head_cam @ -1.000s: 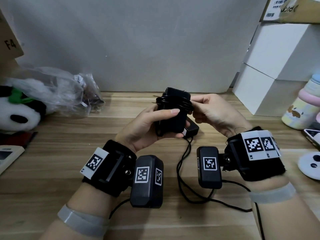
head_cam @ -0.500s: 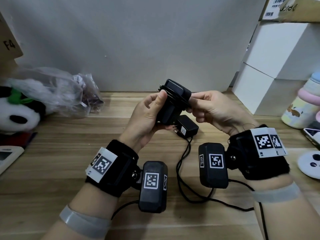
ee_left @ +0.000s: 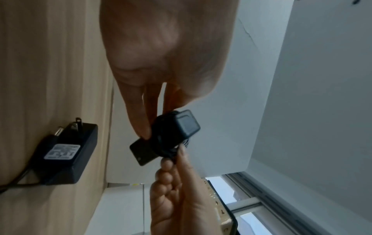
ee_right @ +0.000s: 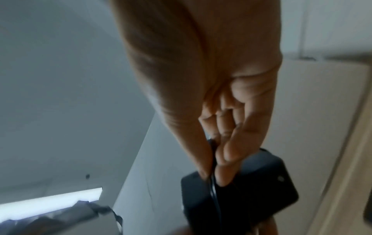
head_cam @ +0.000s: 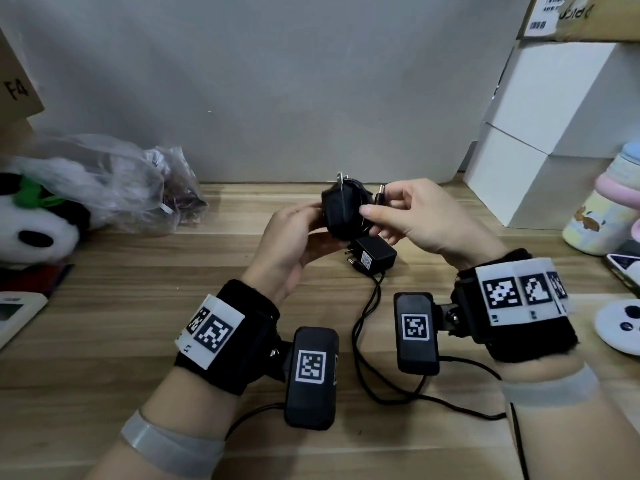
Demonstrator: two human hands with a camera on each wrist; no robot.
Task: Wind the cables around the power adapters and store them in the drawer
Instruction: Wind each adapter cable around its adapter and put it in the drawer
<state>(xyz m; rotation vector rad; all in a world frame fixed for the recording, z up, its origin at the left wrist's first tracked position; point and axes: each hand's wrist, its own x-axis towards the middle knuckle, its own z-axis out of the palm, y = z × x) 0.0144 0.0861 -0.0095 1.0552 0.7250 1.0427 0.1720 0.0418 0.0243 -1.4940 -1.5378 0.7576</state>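
While our left hand (head_cam: pixel 291 237) grips the nearly wound adapter (head_cam: pixel 341 211) above the table, our right hand (head_cam: pixel 412 216) pinches its cable end (head_cam: pixel 380 197); the second adapter (head_cam: pixel 375 255) (cable loose) lies unwound, nothing stored.

Both forearms are reaching forward above the desk, wrists raised, each wearing a black wrist strap with a camera unit. The left hand (head_cam: pixel 294 244) is curling its fingers (ee_left: pixel 141 120) and thumb around the held power adapter (head_cam: pixel 341 213), gripping it from the left with the palm facing right. The right hand (head_cam: pixel 420 218) is meeting it from the other side, its thumb and forefinger pinching the cable's barrel plug (head_cam: pixel 380 195) against the adapter, the remaining fingers loosely curled beneath.
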